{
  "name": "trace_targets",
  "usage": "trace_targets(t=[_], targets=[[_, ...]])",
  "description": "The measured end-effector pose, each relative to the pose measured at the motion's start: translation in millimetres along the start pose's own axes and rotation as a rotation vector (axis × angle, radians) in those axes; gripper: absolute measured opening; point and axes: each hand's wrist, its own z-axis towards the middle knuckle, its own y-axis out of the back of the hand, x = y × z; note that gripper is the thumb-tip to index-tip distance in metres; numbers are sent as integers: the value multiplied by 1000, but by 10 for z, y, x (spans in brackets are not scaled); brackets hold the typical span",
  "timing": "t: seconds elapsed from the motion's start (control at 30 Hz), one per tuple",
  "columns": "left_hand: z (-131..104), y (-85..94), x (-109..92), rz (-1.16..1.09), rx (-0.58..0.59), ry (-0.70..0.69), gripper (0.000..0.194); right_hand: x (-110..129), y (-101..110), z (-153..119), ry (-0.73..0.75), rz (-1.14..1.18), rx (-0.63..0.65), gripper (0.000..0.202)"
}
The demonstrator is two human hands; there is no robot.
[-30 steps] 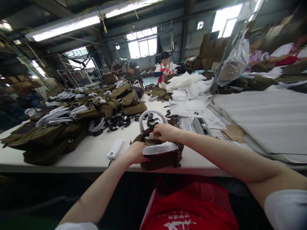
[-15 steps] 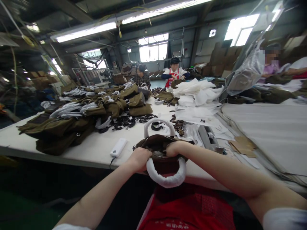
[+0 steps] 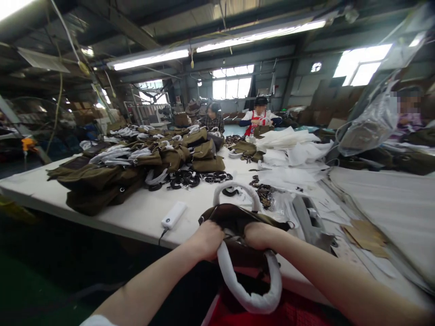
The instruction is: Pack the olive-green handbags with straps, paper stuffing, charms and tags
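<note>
An olive-brown handbag [image 3: 234, 212] stands at the table's front edge right before me, its mouth open upward. Both of its handles are wrapped in white; the near handle [image 3: 249, 304] hangs down towards me and the far handle [image 3: 238, 184] stands up. My left hand [image 3: 209, 240] is closed over the bag's near left rim, fingertips tucked inside. Reaching into the mouth from the right is my right hand [image 3: 257, 235], with its fingers hidden in the bag. Something pale and crumpled shows inside between the hands; I cannot make out what.
A heap of olive bags [image 3: 102, 181] covers the table's left side. Black coiled straps [image 3: 185, 179] and a white power bank [image 3: 174, 215] with a cable lie nearer. White sheets [image 3: 288, 145], a grey holder [image 3: 307, 215] and brown card [image 3: 365, 237] are rightward. Co-workers sit beyond.
My view has tilted up and turned a little left, so the scene sits lower and further right. My right hand stays inside the bag and my left on its rim.
</note>
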Motion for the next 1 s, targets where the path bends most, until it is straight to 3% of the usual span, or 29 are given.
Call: trace_targets(t=[0.13, 0.23, 0.3, 0.47, 0.67, 1.0], targets=[[73, -41, -1, 15, -14, 37, 23, -10, 87, -160, -53, -18, -16, 18], [112, -82, 63, -5, -66, 90, 34, -21, 276, -382, -103, 27, -192, 46], [147, -74, 129, -23, -122, 129, 37, -80, 363, -506, -91, 88, -303, 50], [350, 81, 322, -42, -301, 168, 14, -461, 363, -507, -97, 245, -375, 45], [587, 63, 446, -12, -177, 221, 38, -767, 240, -317, -168, 447, -356, 36], [352, -63, 412, -174, -126, 245, 49, -676, 128, -298, -147, 372, -357, 34]])
